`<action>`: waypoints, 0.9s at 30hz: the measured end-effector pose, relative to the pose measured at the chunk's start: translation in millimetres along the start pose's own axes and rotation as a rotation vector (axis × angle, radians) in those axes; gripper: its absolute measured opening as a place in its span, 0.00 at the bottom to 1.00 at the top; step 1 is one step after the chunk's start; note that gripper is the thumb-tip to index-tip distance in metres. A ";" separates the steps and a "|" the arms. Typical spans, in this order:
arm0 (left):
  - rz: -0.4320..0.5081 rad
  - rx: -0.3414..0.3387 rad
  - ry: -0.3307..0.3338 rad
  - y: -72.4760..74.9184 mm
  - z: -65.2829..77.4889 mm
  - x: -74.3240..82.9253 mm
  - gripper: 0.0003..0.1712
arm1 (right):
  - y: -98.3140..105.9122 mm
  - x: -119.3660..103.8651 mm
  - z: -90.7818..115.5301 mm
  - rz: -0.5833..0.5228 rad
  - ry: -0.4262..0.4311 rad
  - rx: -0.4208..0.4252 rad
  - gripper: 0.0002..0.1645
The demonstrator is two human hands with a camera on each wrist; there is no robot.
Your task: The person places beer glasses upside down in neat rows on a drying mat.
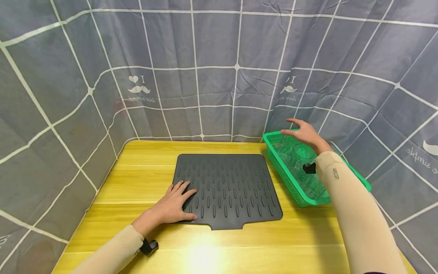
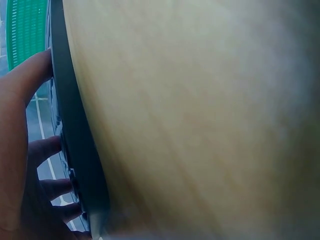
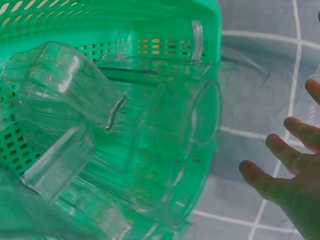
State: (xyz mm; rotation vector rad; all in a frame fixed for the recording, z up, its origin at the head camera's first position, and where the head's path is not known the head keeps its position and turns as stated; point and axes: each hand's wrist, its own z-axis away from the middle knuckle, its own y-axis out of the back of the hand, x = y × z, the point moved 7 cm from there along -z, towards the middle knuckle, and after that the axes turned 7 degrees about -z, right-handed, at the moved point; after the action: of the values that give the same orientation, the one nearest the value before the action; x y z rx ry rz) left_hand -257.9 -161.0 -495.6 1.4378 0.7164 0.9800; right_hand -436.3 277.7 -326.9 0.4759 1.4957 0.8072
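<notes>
My left hand (image 1: 171, 205) rests with spread fingers on the near left corner of a dark grey ridged drying mat (image 1: 229, 186). In the left wrist view, the fingertips touch the mat's ridged face near its thick edge (image 2: 75, 115). Over the far part of a green plastic basket (image 1: 285, 177), my right hand (image 1: 304, 134) hovers with its fingers extended and nothing in its grasp. Clear drinking glasses (image 3: 75, 80) lie on their sides in the basket. Among them is a larger, wide-mouthed clear vessel (image 3: 172, 155).
The mat and basket share a yellow wooden table (image 1: 150, 163), the basket at its right side. A grey curtain (image 1: 215, 87) with white grid lines hangs behind and along both sides. Black wrist cameras (image 1: 148, 247) are strapped over the cream sleeves.
</notes>
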 end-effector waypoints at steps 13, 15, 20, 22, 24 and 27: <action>0.015 0.005 0.001 2.5 -0.1 -0.2 0.54 | -0.9 26.8 -9.6 -0.101 -0.068 0.001 0.57; 0.018 0.006 0.000 2.9 0.0 -0.2 0.54 | -2.0 27.8 -10.3 -0.103 -0.071 -0.001 0.58; 0.021 0.000 -0.003 3.0 0.0 0.1 0.53 | -7.1 29.7 -12.4 -0.113 -0.070 -0.020 0.56; 0.022 -0.004 -0.002 2.4 -0.2 0.3 0.53 | -9.7 30.6 -13.1 -0.118 -0.067 -0.028 0.55; 0.024 -0.006 0.000 1.9 -0.4 0.3 0.53 | -12.2 31.8 -13.3 -0.119 -0.067 -0.035 0.55; 0.027 -0.012 0.005 1.4 -0.7 0.9 0.53 | -15.8 34.3 -14.4 -0.117 -0.080 -0.046 0.53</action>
State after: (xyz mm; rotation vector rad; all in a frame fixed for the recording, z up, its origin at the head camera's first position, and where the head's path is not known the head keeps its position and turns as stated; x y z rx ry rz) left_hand -258.3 -160.1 -494.0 1.4387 0.6951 1.0072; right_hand -451.3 289.1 -362.7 0.3787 1.4142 0.7215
